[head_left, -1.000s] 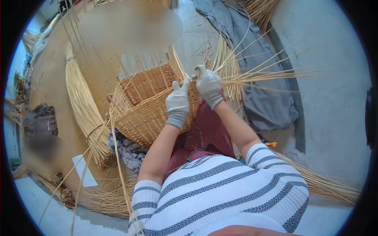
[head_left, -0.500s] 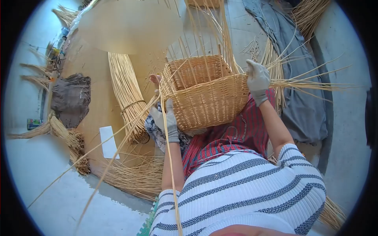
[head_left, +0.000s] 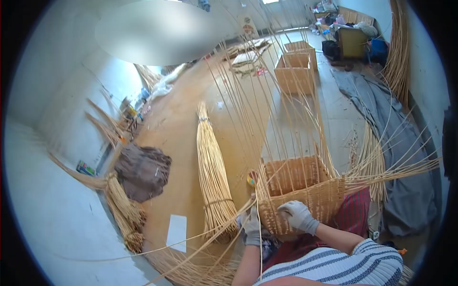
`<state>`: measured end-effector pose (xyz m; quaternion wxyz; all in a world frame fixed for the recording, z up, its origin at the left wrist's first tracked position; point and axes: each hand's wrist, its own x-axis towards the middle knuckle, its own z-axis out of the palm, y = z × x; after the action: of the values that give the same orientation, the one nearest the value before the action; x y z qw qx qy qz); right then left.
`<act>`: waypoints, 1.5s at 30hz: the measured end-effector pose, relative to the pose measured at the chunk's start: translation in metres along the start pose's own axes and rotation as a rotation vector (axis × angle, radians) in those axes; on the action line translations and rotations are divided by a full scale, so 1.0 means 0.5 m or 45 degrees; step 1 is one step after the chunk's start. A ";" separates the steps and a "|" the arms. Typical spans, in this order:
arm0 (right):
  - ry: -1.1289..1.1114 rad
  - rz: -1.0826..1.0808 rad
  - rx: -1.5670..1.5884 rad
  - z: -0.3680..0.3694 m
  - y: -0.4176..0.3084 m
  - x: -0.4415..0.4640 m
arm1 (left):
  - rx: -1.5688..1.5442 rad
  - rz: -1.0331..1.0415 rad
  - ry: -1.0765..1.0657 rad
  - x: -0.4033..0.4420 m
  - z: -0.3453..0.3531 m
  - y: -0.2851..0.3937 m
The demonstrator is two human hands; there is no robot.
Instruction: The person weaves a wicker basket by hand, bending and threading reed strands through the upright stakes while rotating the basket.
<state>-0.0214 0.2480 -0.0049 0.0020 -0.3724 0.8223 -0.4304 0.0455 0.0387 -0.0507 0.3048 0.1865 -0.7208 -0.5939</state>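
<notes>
A wicker basket (head_left: 305, 202) rests tilted on my lap, its side walls woven and long upright stakes rising from the rim. My left hand (head_left: 250, 226), in a pale glove, is at the basket's near left corner, closed around several long wicker strands (head_left: 224, 225) that trail toward the lower left. The strands partly hide its fingers. Across the front wall lies my right hand (head_left: 298, 216), also gloved, its fingers loosely bent and thumb apart, near the left corner. More loose strands (head_left: 396, 176) fan out from the basket's right corner.
A tied wicker bundle (head_left: 214, 176) lies left of the basket, near a white sheet (head_left: 177, 232) and a dark cloth (head_left: 143, 171). Two box-shaped forms (head_left: 293, 76) stand farther ahead. A grey cloth (head_left: 405, 195) runs along the right wall, where tall rods (head_left: 397, 62) lean.
My right hand has left the basket's right corner and moved left onto its front wall. My left hand stays at the left corner. The view has tilted up, showing more of the room.
</notes>
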 end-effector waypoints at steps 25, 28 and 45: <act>-0.114 -0.367 -0.469 0.027 0.061 -0.034 | 0.136 0.301 0.008 -0.032 0.042 0.073; -0.075 -0.371 -0.441 0.030 0.060 -0.034 | 0.018 0.294 -0.025 -0.024 0.051 0.087; -0.110 -0.377 -0.466 0.037 0.069 -0.048 | 0.060 0.379 -0.014 -0.026 0.054 0.058</act>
<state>-0.0190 0.2618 -0.0488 -0.0935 -0.5012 0.8221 -0.2533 0.0401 0.0734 -0.0282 0.3813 0.0814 -0.7558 -0.5261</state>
